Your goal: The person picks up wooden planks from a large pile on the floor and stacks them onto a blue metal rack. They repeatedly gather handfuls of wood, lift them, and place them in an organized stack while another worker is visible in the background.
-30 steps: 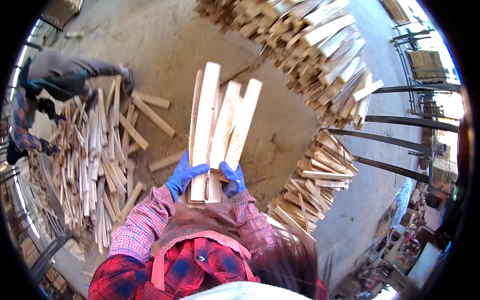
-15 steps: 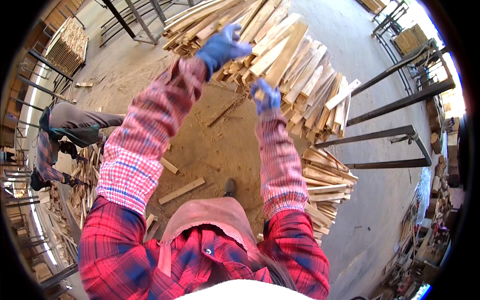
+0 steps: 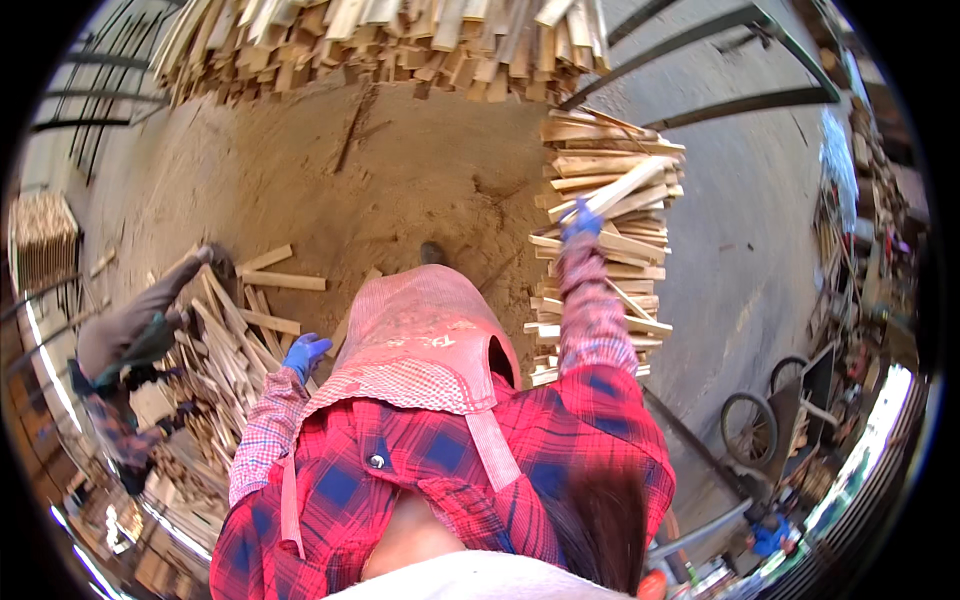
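1. Loc.: woodworking wkshp.
2. Evid.: lg. stack of cut wood strips [image 3: 400, 35] at top, another pile [image 3: 640, 250] at rt.
3. Dusty flr. [image 3: 430, 160], metal frame [image 3: 790, 98], wheeled cart [image 3: 812, 400] lower rt.

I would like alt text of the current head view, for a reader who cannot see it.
A gloved right hand touches a pale board on a wood stack; the left hand is beside a pink apron. Another person bends over loose boards.

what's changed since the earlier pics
The bundle of slats has left both hands. The left hand dropped empty to the left side; the right hand swung from the far pile to the right stack, touching a pale slat. The stooping co-worker stays by the loose wood.
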Demonstrator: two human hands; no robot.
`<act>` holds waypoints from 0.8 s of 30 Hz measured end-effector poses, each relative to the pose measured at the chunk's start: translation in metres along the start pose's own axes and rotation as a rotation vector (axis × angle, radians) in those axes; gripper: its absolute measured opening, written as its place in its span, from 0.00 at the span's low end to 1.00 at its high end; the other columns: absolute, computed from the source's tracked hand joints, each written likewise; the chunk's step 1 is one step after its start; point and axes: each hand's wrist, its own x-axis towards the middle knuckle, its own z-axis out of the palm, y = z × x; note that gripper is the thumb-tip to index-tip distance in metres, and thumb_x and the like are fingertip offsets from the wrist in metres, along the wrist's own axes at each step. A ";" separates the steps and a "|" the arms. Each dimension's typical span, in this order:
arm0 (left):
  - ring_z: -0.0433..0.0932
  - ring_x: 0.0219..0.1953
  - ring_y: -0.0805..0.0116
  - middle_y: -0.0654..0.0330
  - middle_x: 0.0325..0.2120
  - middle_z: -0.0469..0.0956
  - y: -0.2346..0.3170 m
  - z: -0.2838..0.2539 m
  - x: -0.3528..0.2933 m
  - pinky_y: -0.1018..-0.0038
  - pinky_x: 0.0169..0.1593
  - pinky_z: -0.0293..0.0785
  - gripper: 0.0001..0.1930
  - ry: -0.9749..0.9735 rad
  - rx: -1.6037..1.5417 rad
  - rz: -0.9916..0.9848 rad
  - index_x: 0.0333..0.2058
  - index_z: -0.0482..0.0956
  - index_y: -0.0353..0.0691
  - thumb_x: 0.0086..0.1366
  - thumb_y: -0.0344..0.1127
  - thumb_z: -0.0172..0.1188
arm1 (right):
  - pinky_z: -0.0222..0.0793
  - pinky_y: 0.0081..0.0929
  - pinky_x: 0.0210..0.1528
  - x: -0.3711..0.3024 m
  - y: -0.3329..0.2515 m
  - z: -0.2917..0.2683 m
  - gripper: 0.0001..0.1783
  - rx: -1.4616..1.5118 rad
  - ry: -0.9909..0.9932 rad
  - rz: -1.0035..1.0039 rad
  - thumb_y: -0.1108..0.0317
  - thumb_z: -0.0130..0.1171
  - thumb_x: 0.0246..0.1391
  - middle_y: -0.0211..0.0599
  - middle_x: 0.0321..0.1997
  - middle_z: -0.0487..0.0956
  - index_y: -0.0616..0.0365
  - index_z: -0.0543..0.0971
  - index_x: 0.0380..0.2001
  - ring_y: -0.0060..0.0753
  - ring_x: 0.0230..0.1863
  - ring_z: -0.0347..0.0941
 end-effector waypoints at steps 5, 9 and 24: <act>0.67 0.53 0.60 0.50 0.52 0.66 -0.049 0.034 -0.033 0.70 0.55 0.63 0.38 0.391 -0.657 -0.037 0.58 0.57 0.30 0.53 0.40 0.64 | 0.68 0.43 0.41 0.008 -0.022 0.114 0.44 -0.186 0.164 -0.060 0.68 0.67 0.40 0.46 0.51 0.69 0.57 0.55 0.59 0.39 0.40 0.69; 0.68 0.52 0.64 0.52 0.50 0.68 0.014 0.076 -0.112 0.71 0.55 0.64 0.34 0.608 -0.848 0.223 0.58 0.57 0.31 0.56 0.37 0.62 | 0.68 0.35 0.36 -0.038 0.090 0.207 0.22 -0.470 -0.349 -0.109 0.60 0.61 0.46 0.42 0.40 0.74 0.55 0.71 0.45 0.34 0.35 0.69; 0.75 0.40 0.60 0.50 0.38 0.77 -0.296 0.301 -0.207 0.69 0.44 0.71 0.26 0.555 -0.980 -0.492 0.41 0.75 0.33 0.50 0.50 0.59 | 0.68 0.26 0.27 -0.344 0.399 0.152 0.10 -1.621 -1.490 0.380 0.61 0.56 0.51 0.25 0.28 0.75 0.47 0.75 0.38 0.27 0.29 0.72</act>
